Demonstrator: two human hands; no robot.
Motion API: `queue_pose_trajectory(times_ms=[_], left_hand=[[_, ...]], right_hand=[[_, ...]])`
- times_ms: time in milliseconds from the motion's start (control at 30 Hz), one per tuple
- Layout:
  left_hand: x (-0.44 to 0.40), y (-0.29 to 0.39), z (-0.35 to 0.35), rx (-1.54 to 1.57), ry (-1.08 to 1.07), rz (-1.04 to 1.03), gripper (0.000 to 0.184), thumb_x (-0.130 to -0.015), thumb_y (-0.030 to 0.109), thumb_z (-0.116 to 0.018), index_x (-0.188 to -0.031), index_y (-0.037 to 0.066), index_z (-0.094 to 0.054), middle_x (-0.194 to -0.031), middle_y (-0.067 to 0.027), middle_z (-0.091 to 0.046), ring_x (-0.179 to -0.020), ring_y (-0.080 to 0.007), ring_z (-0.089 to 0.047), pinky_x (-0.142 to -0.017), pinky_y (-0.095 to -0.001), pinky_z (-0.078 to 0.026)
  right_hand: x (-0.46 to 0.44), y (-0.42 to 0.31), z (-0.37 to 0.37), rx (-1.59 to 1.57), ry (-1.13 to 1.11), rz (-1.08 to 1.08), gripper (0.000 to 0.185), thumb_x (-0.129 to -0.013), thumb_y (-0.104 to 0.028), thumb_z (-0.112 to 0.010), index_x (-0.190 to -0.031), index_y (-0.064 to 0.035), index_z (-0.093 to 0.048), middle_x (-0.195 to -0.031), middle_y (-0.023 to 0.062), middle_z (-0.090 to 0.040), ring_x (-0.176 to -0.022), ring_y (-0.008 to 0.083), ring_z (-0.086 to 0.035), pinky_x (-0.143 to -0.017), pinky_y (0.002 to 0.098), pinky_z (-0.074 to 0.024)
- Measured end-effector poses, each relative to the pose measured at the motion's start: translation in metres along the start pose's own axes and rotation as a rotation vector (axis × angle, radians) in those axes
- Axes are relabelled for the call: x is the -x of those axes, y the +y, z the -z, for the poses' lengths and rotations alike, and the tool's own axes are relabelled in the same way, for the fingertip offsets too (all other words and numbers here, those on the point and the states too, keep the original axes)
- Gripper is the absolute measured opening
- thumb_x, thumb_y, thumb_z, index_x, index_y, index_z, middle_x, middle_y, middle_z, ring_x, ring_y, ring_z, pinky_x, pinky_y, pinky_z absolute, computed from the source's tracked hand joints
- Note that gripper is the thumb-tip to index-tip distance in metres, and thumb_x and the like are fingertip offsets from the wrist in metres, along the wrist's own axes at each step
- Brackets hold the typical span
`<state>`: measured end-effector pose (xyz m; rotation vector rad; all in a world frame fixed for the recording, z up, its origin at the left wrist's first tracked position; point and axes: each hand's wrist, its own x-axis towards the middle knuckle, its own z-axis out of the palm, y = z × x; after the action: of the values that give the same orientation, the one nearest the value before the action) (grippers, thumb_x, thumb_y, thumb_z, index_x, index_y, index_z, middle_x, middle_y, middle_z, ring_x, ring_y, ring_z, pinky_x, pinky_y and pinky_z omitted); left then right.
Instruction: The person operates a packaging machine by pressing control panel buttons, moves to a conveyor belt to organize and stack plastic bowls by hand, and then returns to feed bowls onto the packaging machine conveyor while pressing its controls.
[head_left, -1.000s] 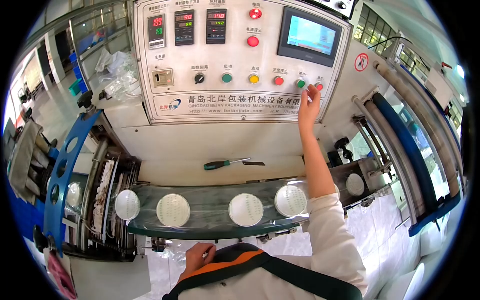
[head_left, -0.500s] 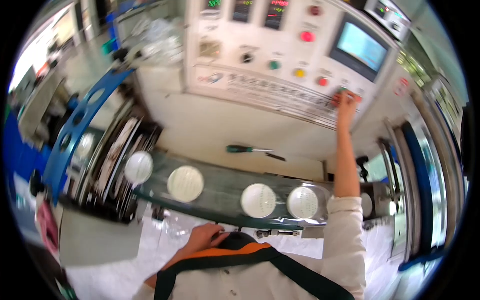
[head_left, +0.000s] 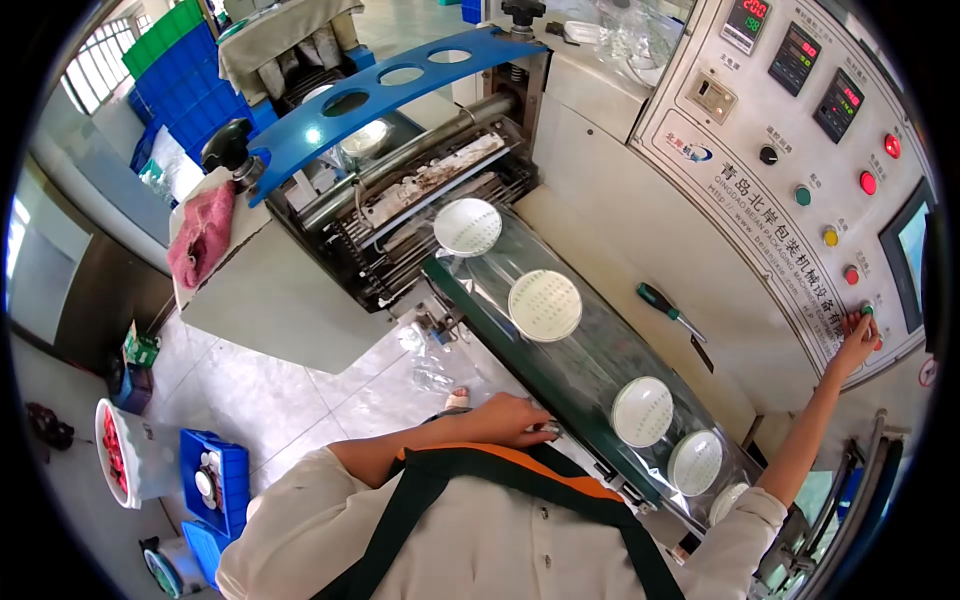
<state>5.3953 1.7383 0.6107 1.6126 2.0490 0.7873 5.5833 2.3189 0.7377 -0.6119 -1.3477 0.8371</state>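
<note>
My right hand [head_left: 858, 338] reaches to the lower right of the control panel [head_left: 740, 215], its fingers bent at the green button there; whether they hold anything is hidden. Near my waist, beside the belt's front edge, rests my left hand [head_left: 513, 419] with fingers curled together; what they hold, if anything, is too small to name. Several round white printed discs lie under clear film on the green conveyor belt [head_left: 590, 345], one disc [head_left: 545, 305] near its middle. A green-handled screwdriver [head_left: 670, 308] lies behind the belt, next to a dark blade [head_left: 702, 354].
A blue curved bracket [head_left: 375, 98] with black knobs spans the sealing section at the belt's left end. A pink cloth [head_left: 202, 236] lies on the machine housing. Blue crates [head_left: 213, 480] and a white bucket [head_left: 130, 455] stand on the floor at lower left.
The view has swung left, so the panel sits farther right and the floor crates show. My right hand has moved onto the buttons; my left hand stays near my waist.
</note>
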Motion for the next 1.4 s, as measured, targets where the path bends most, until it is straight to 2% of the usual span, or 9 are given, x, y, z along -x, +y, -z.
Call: queue_pose_trajectory(times_ms=[167,233,367,433,467,633,733,967,1400], left_hand=[[0.031,-0.081,-0.021,-0.061,-0.124,0.401,0.032,-0.078,0.038,-0.052,-0.083,0.007,-0.059,-0.072,-0.0174,-0.06,-0.071,-0.0354,-0.058,-0.064,-0.0446,-0.046],[0.056,-0.143,-0.048,-0.181,-0.204,0.639,0.032,-0.078,0.037,-0.051,-0.084,0.007,-0.059,-0.076,-0.0157,-0.061,-0.075,-0.0335,-0.059,-0.066,-0.043,-0.046],[0.133,-0.231,-0.101,-0.28,-0.293,0.801,0.04,-0.079,0.04,-0.048,-0.087,0.002,-0.06,-0.08,-0.0128,-0.064,-0.076,-0.03,-0.062,-0.067,-0.0405,-0.05],[0.147,-0.251,-0.113,0.209,-0.554,1.214,0.04,-0.081,0.039,-0.047,-0.086,0.001,-0.061,-0.073,-0.0116,-0.064,-0.065,-0.0257,-0.062,-0.056,-0.039,-0.052],[0.156,-0.25,-0.12,0.399,-0.481,1.319,0.044,-0.082,0.04,-0.043,-0.08,0.0,-0.06,-0.07,-0.0108,-0.063,-0.058,-0.0228,-0.06,-0.048,-0.0376,-0.052],[0.156,-0.232,-0.133,0.512,-0.23,1.363,0.039,-0.079,0.038,-0.048,-0.081,0.002,-0.063,-0.072,-0.0123,-0.064,-0.056,-0.0245,-0.061,-0.05,-0.0394,-0.052],[0.145,-0.23,-0.134,0.098,-0.158,1.012,0.037,-0.072,0.033,-0.052,-0.073,-0.002,-0.062,-0.067,-0.0151,-0.063,-0.059,-0.0256,-0.063,-0.051,-0.0372,-0.053],[0.121,-0.232,-0.122,0.616,-0.042,1.233,0.025,-0.075,0.025,-0.054,-0.077,0.0,-0.059,-0.066,-0.0114,-0.062,-0.054,-0.019,-0.06,-0.045,-0.0332,-0.051],[0.122,-0.222,-0.135,0.58,-0.063,1.267,0.028,-0.074,0.026,-0.052,-0.076,0.0,-0.061,-0.064,-0.0098,-0.062,-0.052,-0.019,-0.06,-0.045,-0.0322,-0.051]], right_hand=[[0.0,-0.004,0.003,0.012,-0.024,-0.037,0.029,-0.087,-0.021,-0.052,-0.104,0.0005,-0.043,-0.092,0.0124,-0.057,-0.082,0.0173,-0.059,-0.069,0.0267,-0.0525],[0.001,-0.005,0.004,0.013,-0.03,-0.046,0.029,-0.087,-0.022,-0.052,-0.105,0.0001,-0.043,-0.092,0.0121,-0.057,-0.082,0.0171,-0.059,-0.07,0.0268,-0.0521],[0.002,-0.007,0.004,0.015,-0.043,-0.052,0.03,-0.087,-0.022,-0.052,-0.106,-0.0004,-0.043,-0.094,0.0121,-0.058,-0.083,0.017,-0.059,-0.07,0.0269,-0.0515],[0.002,-0.006,0.004,0.01,-0.039,-0.056,0.03,-0.087,-0.022,-0.052,-0.106,-0.0005,-0.043,-0.094,0.0123,-0.058,-0.084,0.0171,-0.059,-0.071,0.0268,-0.0515],[0.002,-0.006,0.005,0.013,-0.042,-0.06,0.03,-0.087,-0.022,-0.052,-0.106,-0.0006,-0.043,-0.094,0.0125,-0.058,-0.084,0.0173,-0.059,-0.071,0.0268,-0.0515],[-0.004,0.0,0.01,0.021,-0.059,-0.078,0.03,-0.087,-0.022,-0.052,-0.106,-0.0007,-0.043,-0.094,0.0129,-0.058,-0.084,0.0177,-0.059,-0.071,0.0274,-0.0516],[-0.005,0.001,0.011,0.02,-0.076,-0.07,0.031,-0.087,-0.022,-0.052,-0.107,-0.0001,-0.044,-0.095,0.0125,-0.057,-0.085,0.0177,-0.058,-0.072,0.0286,-0.0517],[-0.004,-0.003,0.011,0.007,-0.078,-0.076,0.031,-0.087,-0.022,-0.052,-0.106,0.0001,-0.043,-0.092,0.0128,-0.058,-0.083,0.0174,-0.059,-0.069,0.0278,-0.0523],[-0.015,0.005,0.015,0.179,-0.075,-0.028,0.031,-0.087,-0.022,-0.052,-0.104,0.0017,-0.04,-0.089,0.0143,-0.057,-0.078,0.018,-0.06,-0.064,0.0269,-0.0536]])
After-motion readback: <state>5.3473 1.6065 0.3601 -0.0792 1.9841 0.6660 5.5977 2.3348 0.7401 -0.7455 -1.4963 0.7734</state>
